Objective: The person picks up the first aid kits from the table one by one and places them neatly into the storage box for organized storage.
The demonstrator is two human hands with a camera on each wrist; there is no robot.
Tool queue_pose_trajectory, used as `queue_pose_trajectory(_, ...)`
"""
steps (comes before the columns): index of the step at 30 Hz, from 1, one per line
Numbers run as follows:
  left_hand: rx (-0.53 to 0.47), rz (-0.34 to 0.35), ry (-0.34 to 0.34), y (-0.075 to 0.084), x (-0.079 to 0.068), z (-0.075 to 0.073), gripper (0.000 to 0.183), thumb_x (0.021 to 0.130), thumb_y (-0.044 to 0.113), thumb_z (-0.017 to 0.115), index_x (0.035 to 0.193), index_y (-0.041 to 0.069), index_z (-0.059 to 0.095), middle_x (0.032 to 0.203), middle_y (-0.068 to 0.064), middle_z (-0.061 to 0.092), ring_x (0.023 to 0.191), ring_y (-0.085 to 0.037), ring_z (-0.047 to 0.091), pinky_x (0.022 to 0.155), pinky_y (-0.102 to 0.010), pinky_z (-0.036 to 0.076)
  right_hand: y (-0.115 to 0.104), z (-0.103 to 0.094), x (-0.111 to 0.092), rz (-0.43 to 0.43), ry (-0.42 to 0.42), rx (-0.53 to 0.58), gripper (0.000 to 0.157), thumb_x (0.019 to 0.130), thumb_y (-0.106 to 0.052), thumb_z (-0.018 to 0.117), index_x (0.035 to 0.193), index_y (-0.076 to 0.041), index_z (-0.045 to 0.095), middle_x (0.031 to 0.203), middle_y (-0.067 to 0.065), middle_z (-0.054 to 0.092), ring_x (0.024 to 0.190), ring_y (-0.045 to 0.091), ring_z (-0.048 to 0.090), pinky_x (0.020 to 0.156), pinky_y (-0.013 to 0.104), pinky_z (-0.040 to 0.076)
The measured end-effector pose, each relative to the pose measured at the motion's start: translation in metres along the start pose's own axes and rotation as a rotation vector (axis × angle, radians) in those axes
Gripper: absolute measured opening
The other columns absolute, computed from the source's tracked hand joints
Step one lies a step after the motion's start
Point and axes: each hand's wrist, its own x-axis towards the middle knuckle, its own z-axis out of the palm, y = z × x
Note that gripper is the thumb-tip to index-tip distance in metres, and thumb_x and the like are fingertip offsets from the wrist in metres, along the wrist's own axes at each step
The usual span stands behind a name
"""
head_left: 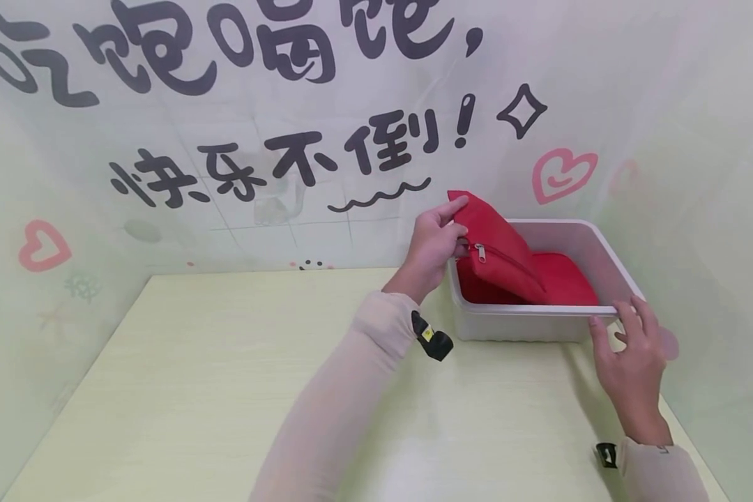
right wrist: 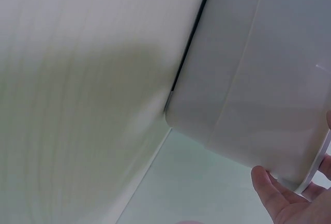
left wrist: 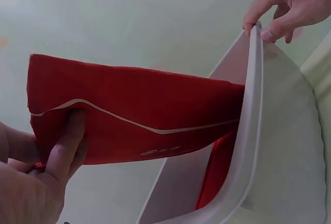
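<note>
My left hand [head_left: 428,249] pinches one end of a red zippered pouch [head_left: 500,244] between thumb and fingers. That end is raised above a pale grey plastic bin [head_left: 521,326], while the far end slopes down inside it. A silver zipper pull [head_left: 480,252] hangs near my fingers. In the left wrist view, a pale wavy line and small print show on the pouch [left wrist: 139,107]. More red fabric [head_left: 565,275] lies in the bin. At the bin's front right corner, my right hand [head_left: 634,362] grips the rim, thumb outside and fingers over the edge.
The bin stands at the back right of a pale wood-grain table [head_left: 226,362], close to the side wall. A white backdrop [head_left: 376,230] with dark lettering and pink hearts rises behind. Black camera mounts [head_left: 436,341] sit on both wrists.
</note>
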Motion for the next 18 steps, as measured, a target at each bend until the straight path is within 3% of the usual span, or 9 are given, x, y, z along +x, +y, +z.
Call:
queue_pose_trajectory(13, 0.280, -0.027, 0.017, -0.020, 0.006, 0.010, 0.050, 0.097, 0.000, 0.060, 0.142, 0.021, 0.058, 0.129, -0.004, 0.062, 0.097, -0.018, 0.063, 0.076, -0.028, 0.059, 0.001, 0.001, -0.001, -0.008, -0.004, 0.010, 0.035, 0.088, -0.008, 0.072, 0.119, 0.007, 0.062, 0.140, 0.025, 0.050, 0.116, 0.048, 0.054, 0.076, -0.005, 0.033)
queue_pose_trajectory(18, 0.535, 0.083, 0.026, -0.028, 0.008, 0.010, 0.054, 0.095, 0.004, 0.065, 0.145, 0.020, 0.054, 0.138, -0.004, 0.057, 0.118, -0.019, 0.056, 0.083, -0.029, 0.058, 0.002, 0.002, -0.001, -0.016, 0.012, 0.012, 0.036, 0.087, -0.008, 0.073, 0.119, 0.006, 0.063, 0.139, 0.024, 0.052, 0.114, 0.048, 0.055, 0.075, -0.005, 0.033)
